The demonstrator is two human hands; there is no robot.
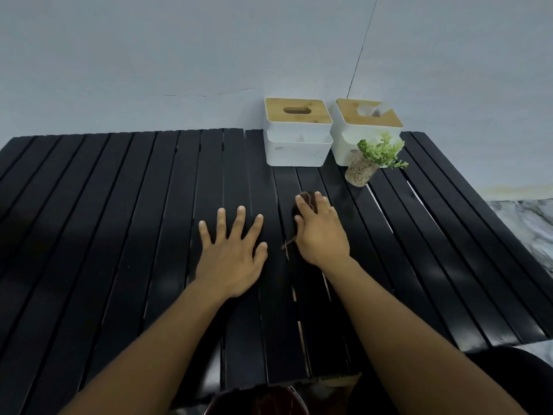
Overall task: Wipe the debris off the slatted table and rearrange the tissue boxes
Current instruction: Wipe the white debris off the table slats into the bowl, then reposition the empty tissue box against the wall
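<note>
Your left hand (232, 253) lies flat on the black slatted worktop (104, 235), palm down with the fingers spread wide, so its grip is open and it holds nothing. Your right hand (321, 232) sits just beside it, pressed down over a dark brown cloth (308, 199) whose rounded edge shows past your fingertips; a thin strand of the cloth trails out from under the heel of the hand. The fingers lie over the cloth, pinning it to the slats, but you cannot tell from this view whether they actually curl around it. At the far edge of the worktop, against the pale wall (179, 55), stand the two tissue boxes, side by side and nearly touching. The left tissue box (297, 145) is white with a wooden lid and an open oval slot, and it appears to be in two stacked white tiers. The right tissue box (365, 127) has the same wooden lid, with a tissue poking up from its slot. A small green plant in a clear pebble-filled pot (359, 170) stands directly in front of the right box, partly covering its face. Your hands are well apart from the boxes. No loose debris can be made out on the dark slats.
</note>
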